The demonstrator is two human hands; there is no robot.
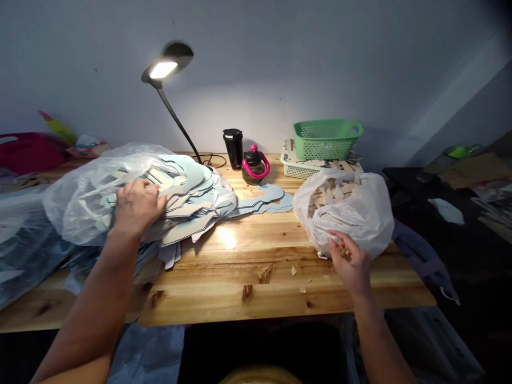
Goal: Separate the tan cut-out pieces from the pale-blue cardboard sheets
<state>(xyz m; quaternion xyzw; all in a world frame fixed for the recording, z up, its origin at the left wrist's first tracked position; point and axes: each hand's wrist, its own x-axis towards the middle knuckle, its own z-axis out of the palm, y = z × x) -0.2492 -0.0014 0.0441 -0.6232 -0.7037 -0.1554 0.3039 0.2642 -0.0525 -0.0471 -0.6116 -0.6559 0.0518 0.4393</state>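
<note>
Cupping small tan scraps (344,250), apparently against spilling, the right hand (355,262) curls by a translucent white plastic bag (360,213) at two o'clock; the left hand (138,205), grip unclear, overlies pale-blue card cut-outs (190,173) at ten.

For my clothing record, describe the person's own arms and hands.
The left hand and right hand are bare, with no gloves; no watch or bracelet shows at either wrist. The left forearm and right forearm are uncovered too, with no sleeve clearly in view. Rings cannot be ruled out, as some fingers are partly hidden.
</note>
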